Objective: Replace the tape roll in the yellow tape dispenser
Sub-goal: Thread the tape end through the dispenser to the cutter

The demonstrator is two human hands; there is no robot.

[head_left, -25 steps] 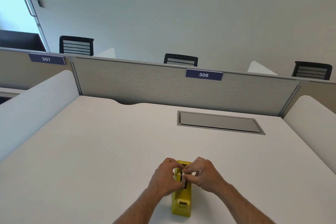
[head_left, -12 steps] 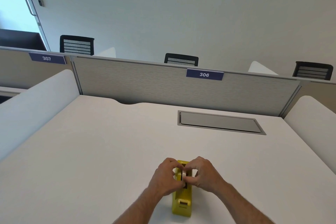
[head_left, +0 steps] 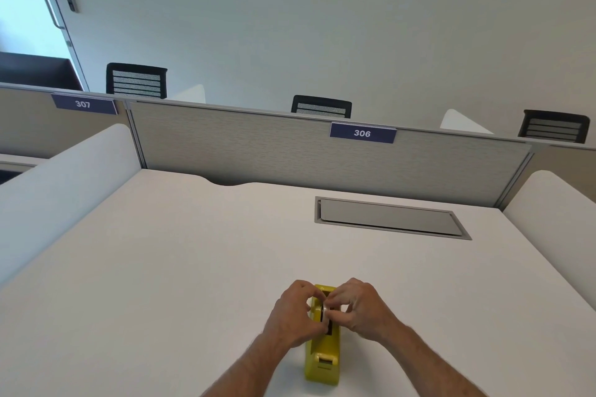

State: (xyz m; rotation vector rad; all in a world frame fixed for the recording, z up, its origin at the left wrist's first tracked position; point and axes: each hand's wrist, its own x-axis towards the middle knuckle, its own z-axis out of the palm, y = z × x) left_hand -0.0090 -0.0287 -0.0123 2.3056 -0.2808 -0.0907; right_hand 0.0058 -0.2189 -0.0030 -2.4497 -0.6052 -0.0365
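Observation:
The yellow tape dispenser [head_left: 323, 354] stands on the white desk [head_left: 193, 267] near its front edge, cutter end toward me. A pale tape roll [head_left: 323, 312] sits upright in the dispenser's slot, mostly hidden by fingers. My left hand [head_left: 295, 313] pinches the roll from the left side. My right hand [head_left: 358, 308] pinches it from the right, fingertips meeting over the slot. Both hands hold the roll between them above the dispenser's black well.
A grey cable hatch [head_left: 387, 217] is set flush in the desk at the back right. A grey partition labelled 306 [head_left: 362, 133] closes the far edge, with white side screens left [head_left: 64, 177] and right [head_left: 554, 203]. Black chair backs show beyond it.
Both hands stay on the roll over the dispenser; the fingers have shifted slightly around it. The dispenser has not moved.

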